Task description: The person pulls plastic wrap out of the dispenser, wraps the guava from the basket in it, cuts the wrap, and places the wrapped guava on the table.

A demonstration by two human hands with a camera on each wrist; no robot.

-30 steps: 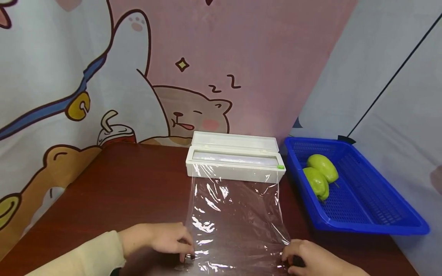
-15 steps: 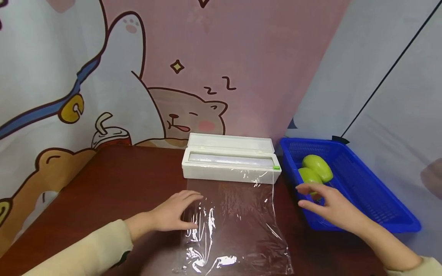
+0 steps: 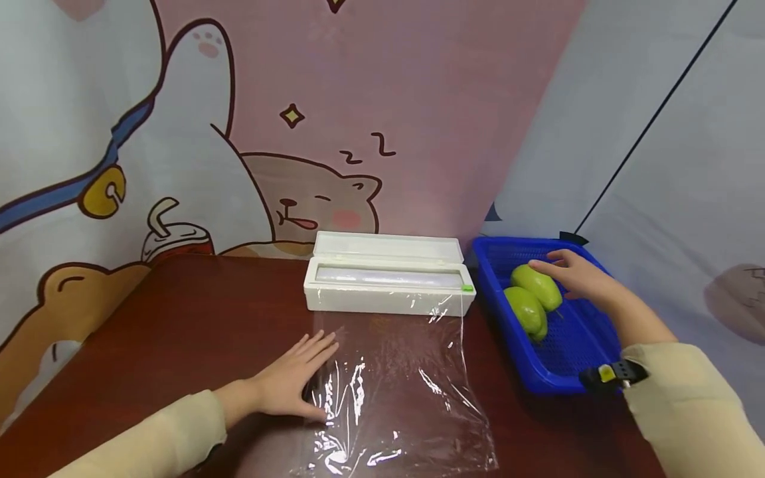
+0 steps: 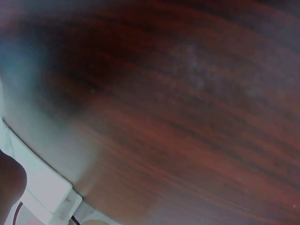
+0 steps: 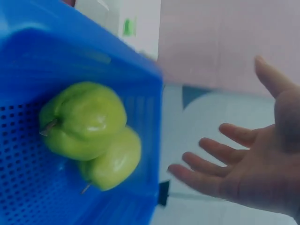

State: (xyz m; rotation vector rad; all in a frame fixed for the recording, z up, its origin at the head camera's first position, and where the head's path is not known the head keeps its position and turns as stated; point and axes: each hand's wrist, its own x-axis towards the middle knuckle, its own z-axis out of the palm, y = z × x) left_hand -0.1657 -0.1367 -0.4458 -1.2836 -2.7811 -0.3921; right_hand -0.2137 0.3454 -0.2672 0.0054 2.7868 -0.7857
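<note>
A sheet of clear cling film [image 3: 406,398] stretches across the table from a white dispenser box [image 3: 388,299], whose lid stands up. My left hand [image 3: 289,382] spreads its fingers over the film's left edge; whether they press on it, I cannot tell. Over the blue basket [image 3: 526,372], my right hand [image 3: 580,279] reaches with relaxed fingers and holds nothing. Two green apples sit together in that basket, a rear apple [image 3: 538,285] and a front apple [image 3: 524,311]. In the right wrist view, both apples [image 5: 86,122] lie apart from the extended fingers [image 5: 201,180].
The dark reddish wooden table [image 3: 197,332] runs left of the film. A cartoon-printed cloth [image 3: 448,119] hangs behind the box. The left wrist view is mostly blurred table, with a white corner of the box [image 4: 47,183] at lower left.
Both hands have let go of the film's near corners. My right hand has moved up and right over the basket; the left has moved up slightly and spread its fingers. The head view has shifted slightly.
</note>
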